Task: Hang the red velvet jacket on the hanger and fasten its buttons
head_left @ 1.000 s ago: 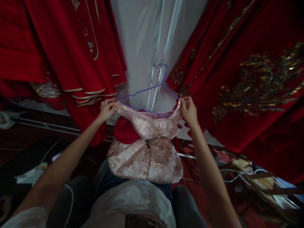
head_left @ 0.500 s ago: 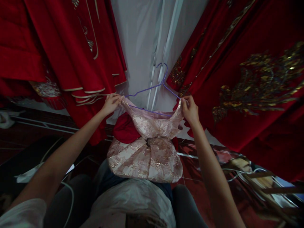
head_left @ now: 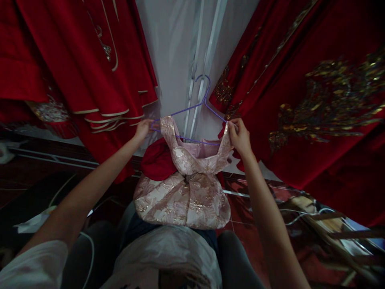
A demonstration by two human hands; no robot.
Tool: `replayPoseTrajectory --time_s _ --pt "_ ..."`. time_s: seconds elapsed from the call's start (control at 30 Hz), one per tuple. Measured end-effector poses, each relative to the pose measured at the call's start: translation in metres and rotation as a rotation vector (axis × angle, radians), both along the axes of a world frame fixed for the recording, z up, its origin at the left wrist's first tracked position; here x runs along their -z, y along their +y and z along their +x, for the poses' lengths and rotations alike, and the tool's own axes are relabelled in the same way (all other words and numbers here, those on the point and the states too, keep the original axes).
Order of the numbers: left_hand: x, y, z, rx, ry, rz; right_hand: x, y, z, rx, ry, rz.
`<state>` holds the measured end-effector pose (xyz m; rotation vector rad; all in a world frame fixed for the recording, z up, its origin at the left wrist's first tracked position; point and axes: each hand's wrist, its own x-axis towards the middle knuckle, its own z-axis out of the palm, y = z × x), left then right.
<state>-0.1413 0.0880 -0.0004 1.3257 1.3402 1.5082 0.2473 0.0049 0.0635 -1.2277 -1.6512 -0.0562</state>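
Note:
A pink and gold brocade dress (head_left: 192,196) hangs on a purple hanger (head_left: 188,108) in front of my lap. Its left strap lies over the hanger bar, a little inward from the hanger's left end. My left hand (head_left: 143,130) has its fingers closed around that left end. With thumb and fingers pinched, my right hand (head_left: 240,134) holds the dress's right strap at the other end of the hanger. Red cloth (head_left: 159,160) bulges out beside the bodice on the left. The hanger's hook points up, close to a pale wall.
Red garments with light trim (head_left: 99,80) hang on the left, and red cloth with gold sequins (head_left: 325,108) hangs on the right. A pale wall (head_left: 168,48) with metal strips stands between them. Wooden bars and cables (head_left: 327,224) lie low at right.
My left hand has let go of the dress's left strap and moved to the hanger's end. The strap now sits further in along the bar. My right hand keeps its grip.

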Motion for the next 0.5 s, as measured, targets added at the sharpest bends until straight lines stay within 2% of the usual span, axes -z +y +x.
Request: replayPoseTrajectory --time_s 0.03,0.1,0.17,0.23,0.37,0.43,0.5 --pt "0.011 0.000 -0.002 0.009 0.019 -0.093 0.000 0.000 0.000 0.001 0.000 -0.005" --pt "0.029 -0.004 0.001 0.152 0.101 -0.177 0.000 0.000 0.000 0.006 -0.004 -0.018" --pt "0.038 -0.009 0.010 0.354 0.176 -0.161 0.000 -0.001 0.000 0.012 -0.007 -0.024" --pt "0.039 -0.014 0.020 0.445 0.222 -0.096 -0.001 -0.002 0.001 0.019 -0.012 -0.028" --pt "0.028 -0.011 0.021 0.399 0.336 -0.057 -0.002 -0.003 0.002 0.029 -0.033 -0.037" --pt "0.022 -0.004 0.009 0.354 0.376 -0.100 -0.003 -0.003 0.002 0.031 -0.040 -0.039" --pt "0.011 0.005 -0.007 0.239 0.336 -0.117 -0.005 -0.003 0.004 0.034 -0.045 -0.039"
